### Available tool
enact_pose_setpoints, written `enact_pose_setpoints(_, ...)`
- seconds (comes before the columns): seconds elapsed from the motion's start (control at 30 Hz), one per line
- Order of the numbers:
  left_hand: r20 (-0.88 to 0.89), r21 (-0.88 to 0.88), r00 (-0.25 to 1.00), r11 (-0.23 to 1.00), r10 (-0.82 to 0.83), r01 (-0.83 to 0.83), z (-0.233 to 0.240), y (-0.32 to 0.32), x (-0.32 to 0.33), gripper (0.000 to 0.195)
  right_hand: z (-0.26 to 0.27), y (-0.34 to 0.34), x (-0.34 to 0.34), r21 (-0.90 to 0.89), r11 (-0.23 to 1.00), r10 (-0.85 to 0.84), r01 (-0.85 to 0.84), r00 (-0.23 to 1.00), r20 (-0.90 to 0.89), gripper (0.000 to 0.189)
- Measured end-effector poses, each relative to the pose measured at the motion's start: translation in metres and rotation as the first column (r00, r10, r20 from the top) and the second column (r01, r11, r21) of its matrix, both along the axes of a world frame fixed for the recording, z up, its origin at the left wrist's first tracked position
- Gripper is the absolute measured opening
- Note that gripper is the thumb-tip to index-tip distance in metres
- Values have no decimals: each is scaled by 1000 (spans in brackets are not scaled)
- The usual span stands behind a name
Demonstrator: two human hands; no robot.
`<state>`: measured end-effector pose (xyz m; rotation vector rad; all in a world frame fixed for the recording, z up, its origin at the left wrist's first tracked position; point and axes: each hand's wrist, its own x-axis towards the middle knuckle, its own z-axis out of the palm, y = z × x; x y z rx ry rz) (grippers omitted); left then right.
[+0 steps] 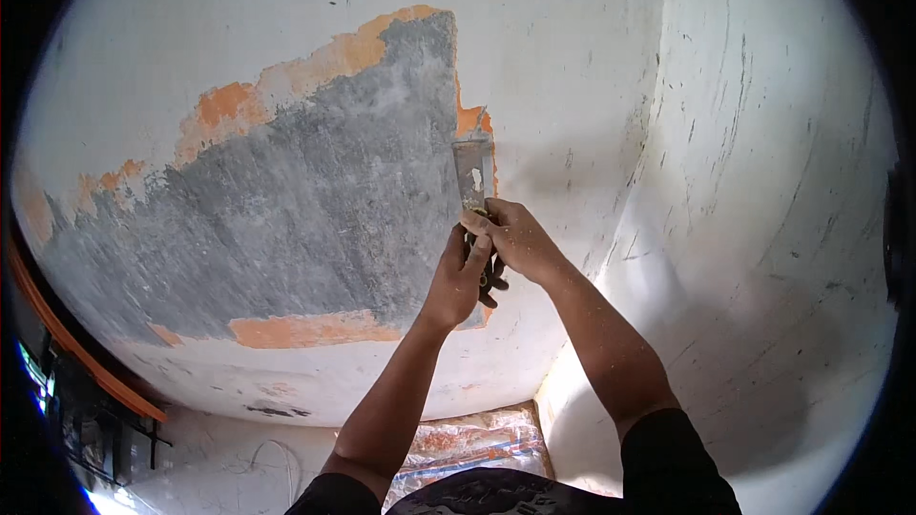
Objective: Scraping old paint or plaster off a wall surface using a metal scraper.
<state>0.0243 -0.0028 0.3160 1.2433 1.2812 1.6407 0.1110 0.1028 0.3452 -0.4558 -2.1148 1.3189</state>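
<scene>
Both of my hands grip one paint scraper (470, 172), its flat metal blade pointing up. My right hand (517, 237) wraps the upper handle just below the blade, thumb across the front. Lower down, my left hand (464, 273) holds the dark handle, most of which the fingers hide. The blade's top edge lies at the right border of a large stripped grey patch (322, 193) in the white painted wall (215, 7). Beside the blade tip a small area of orange paint (471, 120) shows, with a loose paint flake at it.
A scuffed white side wall (773, 157) meets this wall at a corner on the right. Below, a debris-strewn plastic sheet (465, 450) covers part of the floor. A thin white cable (286, 458) lies nearby. At lower left is an orange-brown frame (86, 357).
</scene>
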Motion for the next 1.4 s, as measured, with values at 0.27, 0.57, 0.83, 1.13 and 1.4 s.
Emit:
enact_pose_setpoints(0.27, 144, 20, 990, 1000, 5, -8, 3, -12, 0, 27, 101, 32, 8, 802, 397, -558, 445, 812, -174, 27)
enact_pose_setpoints(0.57, 27, 59, 985, 984, 168, -169, 26, -1, 15, 34, 103, 107, 13, 868, -228, -273, 442, 826, -492, 75)
enact_pose_setpoints(0.83, 182, -13, 968, 985, 173, -174, 39, 4, 14, 30, 102, 108, 8, 876, -160, -200, 455, 854, -480, 76)
enact_pose_setpoints(1.13, 191, 6, 959, 976, 212, -217, 46, 20, 13, 35, 102, 115, 6, 860, -203, -169, 469, 848, -503, 73)
enact_pose_setpoints(1.4, 266, 53, 955, 987, 132, -151, 57, 23, 10, 32, 104, 113, 9, 867, -204, -199, 455, 848, -492, 71)
